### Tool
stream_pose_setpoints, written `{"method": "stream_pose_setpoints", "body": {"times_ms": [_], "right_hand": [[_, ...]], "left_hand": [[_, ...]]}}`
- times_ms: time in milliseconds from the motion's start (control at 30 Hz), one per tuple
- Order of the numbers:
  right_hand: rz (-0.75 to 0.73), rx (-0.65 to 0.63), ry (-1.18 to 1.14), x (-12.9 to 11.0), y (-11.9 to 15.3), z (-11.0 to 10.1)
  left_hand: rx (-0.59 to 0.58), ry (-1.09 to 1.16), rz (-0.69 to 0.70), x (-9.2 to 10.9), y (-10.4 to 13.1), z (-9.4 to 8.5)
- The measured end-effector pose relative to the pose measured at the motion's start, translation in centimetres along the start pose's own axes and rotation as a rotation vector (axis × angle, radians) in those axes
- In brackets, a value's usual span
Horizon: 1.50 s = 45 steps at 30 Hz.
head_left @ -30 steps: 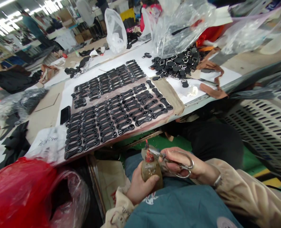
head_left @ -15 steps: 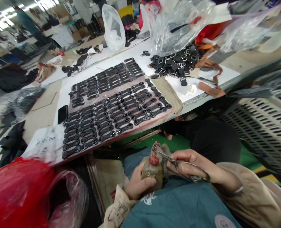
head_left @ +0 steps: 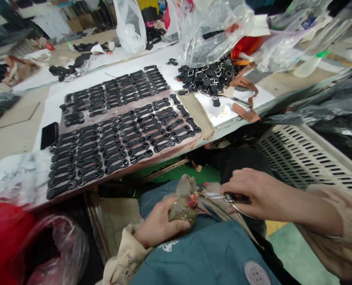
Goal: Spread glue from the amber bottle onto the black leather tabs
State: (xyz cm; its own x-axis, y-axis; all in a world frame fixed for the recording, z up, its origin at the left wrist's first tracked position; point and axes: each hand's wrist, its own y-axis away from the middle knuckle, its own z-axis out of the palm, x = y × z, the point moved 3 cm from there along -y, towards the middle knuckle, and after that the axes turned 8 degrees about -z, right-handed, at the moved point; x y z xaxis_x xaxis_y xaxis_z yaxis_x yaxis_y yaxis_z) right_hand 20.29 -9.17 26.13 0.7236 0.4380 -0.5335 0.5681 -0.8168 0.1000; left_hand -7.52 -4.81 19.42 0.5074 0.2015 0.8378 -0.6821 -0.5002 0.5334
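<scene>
Low over my lap, my left hand (head_left: 161,221) is wrapped around a cloudy, stained glue bottle (head_left: 182,213), which tilts to the right. Its nozzle (head_left: 192,200) is crusted with red. My right hand (head_left: 250,192) grips a pair of scissors (head_left: 213,195), whose blades point left at the nozzle tip; whether they touch it I cannot tell. Beyond my hands, rows of glossy black strap pieces (head_left: 115,166) lie on a stained board (head_left: 110,113) on the table. A heap of black tabs with metal rings (head_left: 207,77) sits behind the board's right end.
Left of the board lies a black phone (head_left: 49,135). Clear plastic bags (head_left: 211,35) stand at the back, and brown strips (head_left: 245,113) lie at the right edge. A white slotted crate (head_left: 315,158) is at the right, a red bag (head_left: 6,237) at the lower left.
My right hand has drawn up and to the right with the scissors. The bottle in my left hand has tipped further right. My view has shifted right and down.
</scene>
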Motion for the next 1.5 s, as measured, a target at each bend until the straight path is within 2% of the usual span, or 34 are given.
{"method": "stream_pose_setpoints", "body": {"times_ms": [100, 133, 200, 267, 333, 433, 533, 667, 1000, 1100, 1300, 1500], "right_hand": [[0.149, 0.096, 0.083, 1.9, 2.2, -2.6], [0.221, 0.123, 0.007, 2.4, 2.9, -3.2], [0.305, 0.13, -0.293, 2.7, 3.7, -3.4], [0.284, 0.1, -0.621, 2.0, 3.3, -2.3], [0.204, 0.087, -0.86, 0.7, 1.8, -0.3], [0.109, 0.11, -1.102, -0.8, -1.2, 3.1], [0.066, 0.08, -1.267, -1.7, -3.8, 5.8], [0.046, 0.065, -1.371, -2.1, -5.4, 7.4], [0.072, 0.077, -1.471, -2.2, -6.0, 8.1], [0.088, 0.122, -1.505, -2.5, -6.1, 8.4], [0.148, 0.262, -1.686, -3.3, -6.5, 9.3], [0.179, 0.28, -1.761, -3.9, -6.7, 8.5]], "left_hand": [[0.018, 0.154, 0.001, -0.7, 0.4, -0.2], [0.017, 0.216, 0.004, -1.0, 0.5, -0.3], [-0.005, 0.329, 0.026, -1.6, 0.7, -0.1], [-0.039, 0.442, 0.054, -2.1, 0.6, 0.1], [-0.068, 0.524, 0.076, -2.5, 0.5, 0.4], [-0.066, 0.579, 0.107, -3.1, 0.3, 0.6], [-0.032, 0.639, 0.106, -3.5, 0.4, 0.8], [-0.012, 0.705, 0.131, -3.4, 0.6, 1.1], [-0.068, 0.663, 0.154, -3.0, 0.4, 1.0], [-0.056, 0.641, 0.152, -2.9, 0.5, 1.0], [0.046, 0.458, 0.13, -2.9, 0.7, 0.9], [0.213, 0.226, 0.063, -2.7, 1.4, 0.7]]}}
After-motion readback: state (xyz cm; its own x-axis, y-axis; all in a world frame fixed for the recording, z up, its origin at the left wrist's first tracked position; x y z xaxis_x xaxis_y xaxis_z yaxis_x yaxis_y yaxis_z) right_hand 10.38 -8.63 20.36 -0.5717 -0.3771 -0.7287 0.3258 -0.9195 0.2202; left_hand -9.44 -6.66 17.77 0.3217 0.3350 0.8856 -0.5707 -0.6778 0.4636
